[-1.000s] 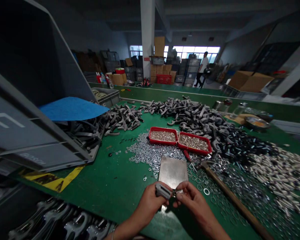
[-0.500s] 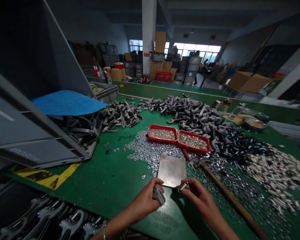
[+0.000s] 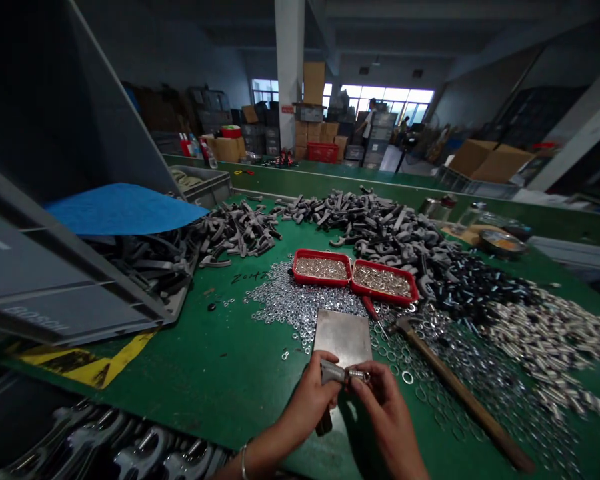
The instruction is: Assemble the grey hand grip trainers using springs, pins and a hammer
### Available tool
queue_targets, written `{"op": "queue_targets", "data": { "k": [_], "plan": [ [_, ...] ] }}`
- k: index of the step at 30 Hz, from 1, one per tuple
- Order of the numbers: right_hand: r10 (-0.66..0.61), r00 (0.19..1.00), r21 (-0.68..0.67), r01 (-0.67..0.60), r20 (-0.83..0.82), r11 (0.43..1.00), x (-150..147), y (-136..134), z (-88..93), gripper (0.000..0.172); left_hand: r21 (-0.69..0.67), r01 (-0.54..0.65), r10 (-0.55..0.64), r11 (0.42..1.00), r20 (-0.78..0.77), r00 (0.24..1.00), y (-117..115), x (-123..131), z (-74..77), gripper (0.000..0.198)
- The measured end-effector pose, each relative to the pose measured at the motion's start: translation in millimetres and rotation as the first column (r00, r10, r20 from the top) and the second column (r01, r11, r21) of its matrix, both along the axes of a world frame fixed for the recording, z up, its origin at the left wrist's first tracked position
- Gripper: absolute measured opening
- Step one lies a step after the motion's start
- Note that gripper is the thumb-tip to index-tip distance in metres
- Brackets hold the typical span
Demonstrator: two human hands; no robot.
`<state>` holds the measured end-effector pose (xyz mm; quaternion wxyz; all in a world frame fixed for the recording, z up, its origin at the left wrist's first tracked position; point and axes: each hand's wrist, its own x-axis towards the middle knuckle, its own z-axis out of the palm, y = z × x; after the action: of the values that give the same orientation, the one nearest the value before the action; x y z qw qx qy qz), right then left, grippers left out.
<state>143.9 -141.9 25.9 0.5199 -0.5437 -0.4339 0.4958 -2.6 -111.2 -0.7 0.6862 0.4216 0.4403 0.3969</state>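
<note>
- Our left hand point(image 3: 307, 400), grip closed, holds a small grey metal clamp point(image 3: 330, 371) just in front of the square steel plate point(image 3: 343, 333).
- Our right hand point(image 3: 387, 403) pinches a short silver threaded bolt point(image 3: 359, 375) against the clamp.
- We judge both stiff, light and slick; take the bolt by its head.

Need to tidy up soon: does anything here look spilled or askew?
Yes. The grey crate lies tipped on its side at left, grey metal parts spilling from its mouth across the green table. Washers lie scattered loose beside the red trays.

Two red trays point(image 3: 320, 283) of screws, wooden-handled hammer point(image 3: 460, 393), steel plate point(image 3: 343, 337), blue sheet point(image 3: 120, 209), tipped gray crate point(image 3: 55, 293)
</note>
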Motion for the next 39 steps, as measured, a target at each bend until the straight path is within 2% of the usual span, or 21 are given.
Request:
{"op": "queue_targets", "data": {
  "k": [2, 4, 6, 7, 9, 11, 13, 14, 17, 19, 20, 21, 23, 25, 26, 27, 29, 32, 35, 37, 39],
  "plan": [
    [0.033, 0.999, -0.020, -0.034, -0.034, 0.999, 0.4, -0.3, -3.2, 0.027, -0.047, 0.211, -0.207, 0.976, 0.078, 0.975, -6.8, -6.2, 4.2, 0.038],
    [0.114, 0.985, -0.073, -0.124, -0.129, 0.990, 3.4, 0.5, -4.0, 0.028, -0.075, 0.452, -0.435, 0.889, 0.169, 0.884, -14.9, -12.9, 12.3, 0.053],
    [0.223, 0.949, -0.119, -0.253, -0.222, 0.960, 10.3, 2.3, -2.5, 0.027, -0.090, 0.586, -0.542, 0.805, 0.287, 0.790, -21.6, -16.9, 20.1, 0.062],
    [0.273, 0.935, -0.128, -0.306, -0.227, 0.943, 15.8, 3.4, -1.4, 0.027, -0.104, 0.600, -0.541, 0.793, 0.334, 0.772, -23.5, -17.5, 22.7, 0.057],
    [0.315, 0.946, -0.108, -0.322, -0.070, 0.941, 31.7, 5.2, 0.1, 0.024, -0.149, 0.518, -0.449, 0.842, 0.336, 0.828, -23.3, -16.8, 25.0, 0.043],
    [0.278, 0.926, -0.042, -0.277, 0.257, 0.960, 51.8, 4.9, -1.3, 0.020, -0.149, 0.309, -0.271, 0.939, 0.226, 0.936, -16.7, -16.4, 25.7, 0.037],
    [0.231, 0.803, 0.001, -0.276, 0.550, 0.961, 70.1, 1.9, -6.7, 0.015, -0.069, 0.098, -0.090, 0.993, 0.102, 0.991, -4.8, -18.0, 27.6, 0.038],
    [0.234, 0.728, -0.010, -0.298, 0.645, 0.954, 76.9, -0.2, -10.7, 0.013, -0.020, 0.052, -0.051, 0.998, 0.060, 0.997, 2.2, -19.3, 29.1, 0.040],
    [0.258, 0.566, -0.095, -0.301, 0.783, 0.949, 85.7, -4.8, -23.1, 0.014, 0.055, 0.124, -0.123, 0.991, -0.029, 0.992, 21.1, -20.5, 32.4, 0.045],
    [0.231, 0.541, -0.091, -0.273, 0.808, 0.958, 85.7, -4.4, -27.4, 0.017, 0.104, 0.165, -0.154, 0.981, -0.110, 0.982, 27.4, -16.5, 31.8, 0.043],
    [0.221, 0.564, -0.070, -0.276, 0.796, 0.959, 84.9, -3.2, -27.4, 0.017, 0.144, 0.146, -0.122, 0.979, -0.164, 0.979, 28.2, -13.1, 31.1, 0.041],
    [0.212, 0.612, -0.039, -0.282, 0.762, 0.959, 83.7, -1.7, -25.7, 0.016, 0.193, 0.106, -0.063, 0.975, -0.217, 0.974, 27.6, -9.1, 30.7, 0.038],
    [0.186, 0.770, 0.015, -0.247, 0.610, 0.969, 78.3, 1.7, -18.0, 0.014, 0.302, 0.037, 0.054, 0.952, -0.286, 0.957, 23.3, -0.2, 32.4, 0.033],
    [0.138, 0.938, -0.008, -0.142, 0.317, 0.990, 67.0, 4.6, -6.4, 0.018, 0.392, 0.038, 0.089, 0.919, -0.299, 0.950, 17.6, 8.8, 37.9, 0.029],
    [0.103, 0.986, -0.049, -0.097, 0.133, 0.994, 59.2, 5.8, -0.4, 0.023, 0.430, 0.049, 0.087, 0.901, -0.291, 0.953, 15.1, 12.9, 41.4, 0.028],
    [0.077, 0.996, -0.094, -0.082, -0.054, 0.992, 50.4, 6.8, 5.2, 0.027, 0.466, 0.057, 0.088, 0.883, -0.283, 0.955, 13.1, 16.6, 44.7, 0.027],
    [0.076, 0.926, -0.148, -0.140, -0.370, 0.979, 33.3, 8.5, 13.0, 0.030, 0.519, 0.060, 0.107, 0.853, -0.285, 0.953, 11.2, 21.9, 47.7, 0.025],
    [0.072, 0.773, -0.183, -0.238, -0.630, 0.954, 18.3, 10.7, 14.5, 0.024, 0.512, 0.062, 0.139, 0.857, -0.345, 0.928, 12.0, 24.3, 38.7, 0.025],
    [0.025, 0.711, -0.223, -0.253, -0.702, 0.941, 17.6, 11.5, 9.0, 0.023, 0.429, 0.019, 0.165, 0.903, -0.388, 0.907, 12.9, 24.0, 22.8, 0.036],
    [0.045, 0.755, -0.206, -0.235, -0.654, 0.950, 20.0, 11.2, 5.9, 0.023, 0.380, -0.020, 0.181, 0.925, -0.393, 0.902, 12.2, 25.4, 18.7, 0.044],
    [0.093, 0.843, -0.149, -0.201, -0.531, 0.968, 22.8, 10.3, 4.5, 0.024, 0.350, -0.036, 0.180, 0.936, -0.391, 0.903, 10.8, 28.5, 23.8, 0.044]
  ]
}}
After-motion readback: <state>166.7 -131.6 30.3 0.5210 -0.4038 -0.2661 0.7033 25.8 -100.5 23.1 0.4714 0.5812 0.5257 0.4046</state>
